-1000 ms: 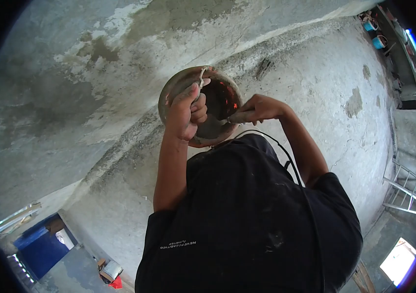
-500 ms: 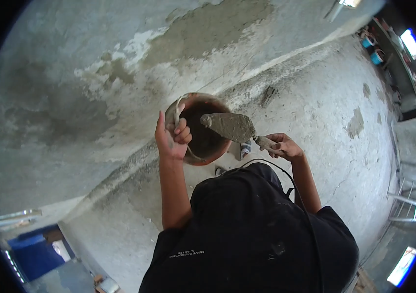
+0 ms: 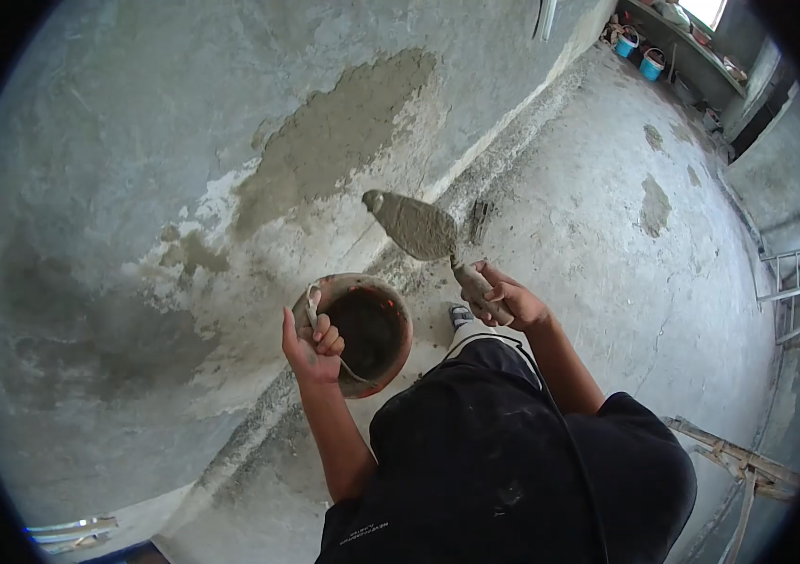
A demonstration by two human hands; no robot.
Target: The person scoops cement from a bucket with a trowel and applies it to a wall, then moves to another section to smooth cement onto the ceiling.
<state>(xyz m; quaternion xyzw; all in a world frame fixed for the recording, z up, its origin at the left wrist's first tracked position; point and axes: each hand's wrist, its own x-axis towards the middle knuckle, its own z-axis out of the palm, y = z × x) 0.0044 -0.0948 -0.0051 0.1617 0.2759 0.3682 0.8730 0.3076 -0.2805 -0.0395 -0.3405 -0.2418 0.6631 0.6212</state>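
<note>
My left hand (image 3: 313,353) is closed around the rope-like handle (image 3: 313,303) of a reddish-brown bucket (image 3: 404,331), its thumb sticking up. The bucket hangs or stands beside the wall, and its inside is dark. My right hand (image 3: 516,303) grips the handle of a pointing trowel (image 3: 414,226). Grey mortar coats the trowel's blade, which points up and left toward the wall, beyond the bucket's rim. A small wet lump sits at the blade's tip.
The grey wall (image 3: 118,188) on the left carries a damp mortar patch (image 3: 334,132). Rough debris lines the floor's edge (image 3: 513,141). Blue buckets (image 3: 652,64) stand at the far end, a metal ladder (image 3: 795,287) at right, and a wooden frame (image 3: 738,461) at lower right.
The bucket and my left hand now appear lower and further left. The trowel has moved from over the bucket to above and beyond its rim. My view has turned.
</note>
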